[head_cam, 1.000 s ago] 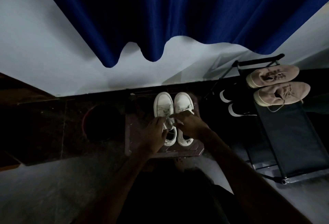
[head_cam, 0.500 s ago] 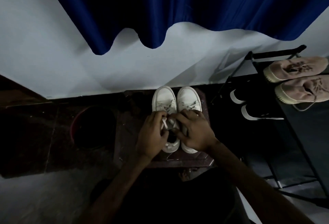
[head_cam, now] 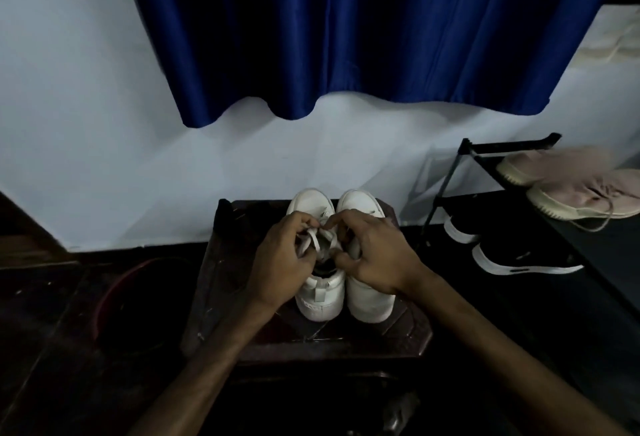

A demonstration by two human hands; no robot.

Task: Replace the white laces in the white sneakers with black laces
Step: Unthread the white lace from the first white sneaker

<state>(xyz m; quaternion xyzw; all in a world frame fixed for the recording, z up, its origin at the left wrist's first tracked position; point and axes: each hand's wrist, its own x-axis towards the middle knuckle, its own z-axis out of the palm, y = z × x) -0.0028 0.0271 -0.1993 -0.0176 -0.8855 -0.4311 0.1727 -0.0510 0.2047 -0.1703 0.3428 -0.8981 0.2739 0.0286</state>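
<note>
Dimness is the likeliest source of trouble; the eyelets cannot be made out in this light, so a crossing could be missed and the lace tugged against it. At the far left a dark round basin with a reddish rim (head_cam: pixel 104 297) sits on the floor just beside the dark brown wooden stool (head_cam: pixel 221 283). The pair of white low-top sneakers (head_cam: pixel 320 300) stands on that stool side by side, toes to the wall; neither hand pins a sole down, so a hard pull could drag a shoe toward an edge. The white flat laces (head_cam: pixel 313 240) of the left-hand shoe are bunched in loops between the fingers; hauling them out like that would more likely tighten a snag than free it. A dark lump at the stool's far left corner may be the black laces, though that cannot be told. To the right a black metal shoe rack (head_cam: pixel 446 186) stands near; a wide swing of that elbow could knock it.

The left hand (head_cam: pixel 284 255) hangs over the left-hand sneaker's tongue, knuckles up, fingers curled, pinching a loop of white lace. The right hand (head_cam: pixel 374 255) lies with its wrist across the right-hand sneaker and reaches over to the same shoe; its forefinger is arched, its thumb tucked beneath, and it appears to pinch the other strand. The two sets of fingertips nearly meet.
</note>
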